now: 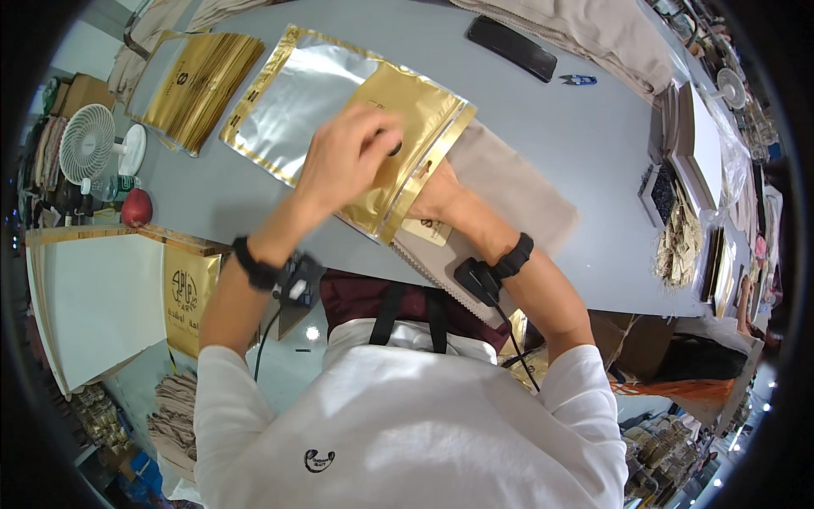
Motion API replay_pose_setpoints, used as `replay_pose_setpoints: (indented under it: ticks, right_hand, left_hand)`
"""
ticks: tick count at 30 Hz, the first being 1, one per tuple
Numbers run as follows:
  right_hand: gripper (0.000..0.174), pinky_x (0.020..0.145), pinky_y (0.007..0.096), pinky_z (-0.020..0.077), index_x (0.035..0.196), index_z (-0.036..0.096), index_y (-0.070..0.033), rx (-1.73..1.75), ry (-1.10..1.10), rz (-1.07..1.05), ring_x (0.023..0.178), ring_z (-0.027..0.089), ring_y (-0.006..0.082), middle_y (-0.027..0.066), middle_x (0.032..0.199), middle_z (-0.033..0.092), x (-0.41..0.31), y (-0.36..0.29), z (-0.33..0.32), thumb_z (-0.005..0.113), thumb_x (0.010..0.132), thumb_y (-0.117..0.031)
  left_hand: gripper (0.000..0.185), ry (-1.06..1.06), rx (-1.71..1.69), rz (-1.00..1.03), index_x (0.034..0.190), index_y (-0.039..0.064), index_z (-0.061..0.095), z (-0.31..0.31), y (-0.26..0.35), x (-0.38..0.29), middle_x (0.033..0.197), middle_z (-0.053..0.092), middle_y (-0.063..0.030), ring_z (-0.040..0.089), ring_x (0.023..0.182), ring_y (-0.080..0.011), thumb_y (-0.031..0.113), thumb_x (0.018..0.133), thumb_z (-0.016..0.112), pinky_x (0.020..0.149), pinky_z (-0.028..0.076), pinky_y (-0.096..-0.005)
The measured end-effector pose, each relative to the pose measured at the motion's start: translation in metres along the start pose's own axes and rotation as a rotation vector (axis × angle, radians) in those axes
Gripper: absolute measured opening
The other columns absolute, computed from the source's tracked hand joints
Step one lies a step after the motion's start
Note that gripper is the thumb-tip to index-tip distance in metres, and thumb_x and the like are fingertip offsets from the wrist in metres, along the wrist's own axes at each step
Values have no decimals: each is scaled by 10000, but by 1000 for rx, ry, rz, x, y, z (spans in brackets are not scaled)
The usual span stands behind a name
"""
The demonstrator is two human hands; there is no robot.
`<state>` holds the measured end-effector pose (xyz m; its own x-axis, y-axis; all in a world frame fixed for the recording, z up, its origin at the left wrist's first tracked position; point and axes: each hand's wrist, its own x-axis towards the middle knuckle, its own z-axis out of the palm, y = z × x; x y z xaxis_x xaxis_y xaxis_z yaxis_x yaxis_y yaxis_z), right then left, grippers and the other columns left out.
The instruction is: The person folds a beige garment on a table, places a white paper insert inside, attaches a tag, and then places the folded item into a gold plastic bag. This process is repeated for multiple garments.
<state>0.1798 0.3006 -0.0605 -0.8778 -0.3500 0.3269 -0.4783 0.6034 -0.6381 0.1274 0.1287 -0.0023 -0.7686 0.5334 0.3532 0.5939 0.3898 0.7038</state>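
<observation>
A gold and silver zip-lock packaging bag [305,83] lies tilted on the grey table. My left hand [350,153], somewhat blurred, is over the bag's middle with its fingers curled; whether it pinches anything is unclear. My right hand [439,194] reaches in at the bag's gold zip end, its fingers hidden by the bag, so its grip cannot be seen. Beneath that hand and forearm lies a folded beige cloth [509,184] with a zigzag-cut edge. A cream card tag [427,230] bearing writing rests on the cloth beside my right wrist.
A stack of gold bags [203,83] stands at the upper left. Farther right are a black smartphone [512,49], blue thread snips [578,80] and beige cloth [572,32]. String tags [679,245] hang together at the right edge. A white fan [89,143] and red object [137,207] are left.
</observation>
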Motion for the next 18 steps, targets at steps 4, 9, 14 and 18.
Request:
replay_pose_setpoints:
  ticks: [4,9,14,18]
  right_hand:
    - [500,1003,483,500,1248,683,-188,-219,39,-248,1164,630,322,95,1241,678,-15,-2,18,724,836,-469]
    - [443,1036,486,480,1241,679,-171,156,-431,114,1193,612,319,108,1249,663,-46,9,60,732,875,-415]
    - [444,1030,502,470,1243,676,-146,273,-248,175,1213,596,335,100,1268,654,-67,14,36,775,857,-342]
    - [444,1024,505,468,1241,679,-141,49,-79,107,1210,595,339,99,1268,654,-52,10,8,775,852,-332]
  left_hand:
    - [271,-171,2,-11,1135,45,745,15,-31,64,945,656,-123,659,799,-242,224,932,739,754,543,-345]
    - [165,-334,-57,94,883,20,760,50,-9,65,954,651,-107,659,850,-293,183,858,761,784,539,-374]
    - [534,-73,13,301,1226,103,672,37,32,-19,1196,572,-108,609,1099,-312,292,766,868,920,515,-430]
    - [433,46,220,164,1125,80,719,9,22,-78,1109,640,-101,632,1006,-301,153,729,879,888,514,-418]
